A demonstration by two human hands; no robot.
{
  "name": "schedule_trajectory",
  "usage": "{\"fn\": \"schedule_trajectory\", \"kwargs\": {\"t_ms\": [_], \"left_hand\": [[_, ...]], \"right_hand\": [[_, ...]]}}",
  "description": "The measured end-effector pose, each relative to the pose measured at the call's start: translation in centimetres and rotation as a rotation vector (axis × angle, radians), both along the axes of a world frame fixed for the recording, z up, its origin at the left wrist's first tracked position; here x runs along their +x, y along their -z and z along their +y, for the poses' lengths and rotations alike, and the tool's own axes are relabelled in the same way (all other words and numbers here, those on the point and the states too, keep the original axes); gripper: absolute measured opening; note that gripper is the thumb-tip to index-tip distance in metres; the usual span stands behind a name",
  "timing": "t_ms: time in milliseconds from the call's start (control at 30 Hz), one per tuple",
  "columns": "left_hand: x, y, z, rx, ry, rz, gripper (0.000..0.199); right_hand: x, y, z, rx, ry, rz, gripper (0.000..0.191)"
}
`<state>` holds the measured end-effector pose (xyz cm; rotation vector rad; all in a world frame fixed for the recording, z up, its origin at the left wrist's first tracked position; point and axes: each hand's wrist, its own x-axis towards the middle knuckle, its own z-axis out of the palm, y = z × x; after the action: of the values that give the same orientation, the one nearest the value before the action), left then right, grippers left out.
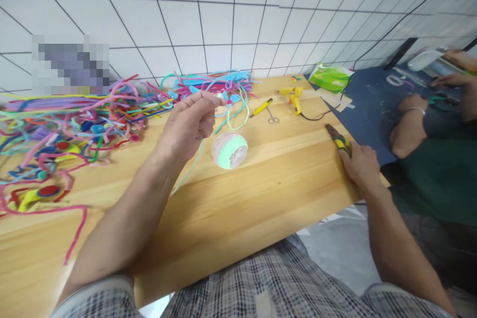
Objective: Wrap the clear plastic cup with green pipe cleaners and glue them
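Observation:
My left hand is raised over the table with thumb and forefinger pinched on a pale green cord. The cord loops beyond the fingertips, and a strand also hangs below the hand. What lies right at the fingertips is small, whitish and blurred. Just under this hand rests a roll of mint green and white cord. At the table's right edge my right hand is closed around the yellow-and-black handles of pliers. Their dark jaws point away from me, lying low at the tabletop.
Tangled coloured pipe cleaners cover the left of the wooden table. Behind the roll lie a yellow utility knife, small scissors and a yellow glue gun with a cable. A green packet stands near a co-worker's arm.

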<state>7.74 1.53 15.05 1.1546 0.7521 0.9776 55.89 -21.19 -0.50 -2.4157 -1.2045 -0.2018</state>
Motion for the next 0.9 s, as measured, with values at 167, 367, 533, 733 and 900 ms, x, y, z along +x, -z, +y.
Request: {"fn": "schedule_trajectory", "kwargs": {"t_ms": [167,367,533,733,900], "left_hand": [[0.0,0.2,0.3,0.039,-0.007,0.042,0.014],[0.0,0.7,0.4,0.061,-0.014,0.100,0.011],[-0.5,0.1,-0.3,0.214,-0.028,0.183,0.009],[-0.8,-0.2,0.1,0.355,-0.017,0.221,0.018],[-1.0,0.0,0.2,0.423,-0.043,0.244,0.030]], "right_hand": [[-4.7,-2.7,0.2,0.096,-0.025,0.232,0.043],[-15.6,-6.4,4.4,0.158,-0.214,1.009,0.064],[-23.1,-9.7,11.5,-0.002,-0.601,1.648,0.031],[-26.1,-11.1,16.0,-0.059,-0.772,1.433,0.020],[-25.6,-12.0,16.4,-0.063,-0.860,1.078,0.026]]}}
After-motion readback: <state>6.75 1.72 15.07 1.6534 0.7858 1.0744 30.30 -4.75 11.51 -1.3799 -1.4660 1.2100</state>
